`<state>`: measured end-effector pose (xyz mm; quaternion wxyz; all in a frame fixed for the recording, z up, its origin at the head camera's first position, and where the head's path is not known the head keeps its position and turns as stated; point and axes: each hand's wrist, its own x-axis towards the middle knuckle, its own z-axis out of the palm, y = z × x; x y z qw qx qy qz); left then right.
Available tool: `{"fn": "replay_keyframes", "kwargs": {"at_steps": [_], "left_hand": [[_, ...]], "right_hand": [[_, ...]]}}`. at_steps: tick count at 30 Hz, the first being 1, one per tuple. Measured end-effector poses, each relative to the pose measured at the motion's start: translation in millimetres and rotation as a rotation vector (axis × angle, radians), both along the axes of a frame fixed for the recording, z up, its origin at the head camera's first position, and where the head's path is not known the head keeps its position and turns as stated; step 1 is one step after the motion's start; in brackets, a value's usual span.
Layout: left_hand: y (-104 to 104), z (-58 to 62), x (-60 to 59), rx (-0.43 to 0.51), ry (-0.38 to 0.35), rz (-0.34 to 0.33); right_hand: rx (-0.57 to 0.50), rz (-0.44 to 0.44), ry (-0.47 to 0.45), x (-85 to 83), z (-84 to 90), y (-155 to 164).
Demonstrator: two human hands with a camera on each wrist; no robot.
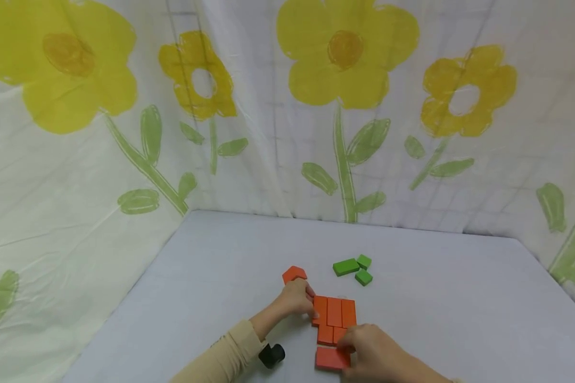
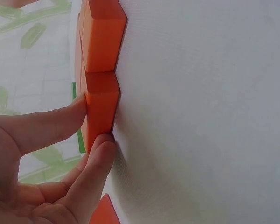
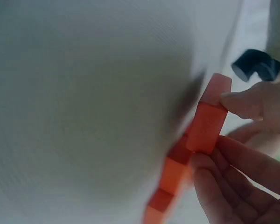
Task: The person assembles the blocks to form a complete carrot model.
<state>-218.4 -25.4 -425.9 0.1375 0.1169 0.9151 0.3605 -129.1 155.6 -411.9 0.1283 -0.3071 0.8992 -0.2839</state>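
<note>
Orange-red blocks lie side by side in a flat group (image 1: 334, 312) on the white table, in the head view. At the group's far left corner, my left hand (image 1: 297, 298) holds an orange block (image 2: 101, 109); the left wrist view shows the thumb on its top and fingertips at its end. My right hand (image 1: 374, 348) pinches a red oblong block (image 1: 328, 358) at the near end of the group. In the head view a narrow gap separates it from the group. The right wrist view shows thumb and fingers on opposite sides of this red block (image 3: 207, 123).
An orange angular block (image 1: 294, 273) lies just beyond the left hand. Farther back are a long green block (image 1: 346, 267) and two small green blocks (image 1: 363, 277). A black device (image 1: 272, 355) sits at the left wrist. A flower-patterned curtain (image 1: 254, 133) hangs behind the table.
</note>
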Motion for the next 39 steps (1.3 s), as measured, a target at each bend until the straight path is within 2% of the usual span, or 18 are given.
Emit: {"fn": "replay_keyframes", "kwargs": {"at_steps": [2,4,18,24,26,30,36,39], "left_hand": [[0,0.1,0.4,0.0,-0.004,0.004],[1,0.1,0.9,0.004,-0.011,0.008],[0,-1.6,0.3,0.01,0.007,-0.003],[0,0.1,0.6,0.011,0.007,0.004],[0,0.4,0.5,0.008,0.007,0.007],[0,0.0,0.1,0.001,-0.001,0.018],[1,-0.1,0.7,-0.002,-0.009,0.022],[1,-0.1,1.7,0.007,0.0,0.015]], "right_hand": [[0.006,-0.012,-0.045,2.0,-4.4,0],[0.008,-0.013,-0.048,3.3,-7.5,-1],[0.059,-0.039,0.151,4.1,-9.9,-4],[0.078,-0.033,0.178,2.4,-10.7,-3],[0.078,-0.031,0.154,-0.1,-8.0,-3],[0.042,-0.063,0.132,-14.1,5.2,-2],[-0.006,-0.179,0.175,-50.6,27.4,-6],[0.028,-0.165,0.17,-66.7,28.5,-14]]}}
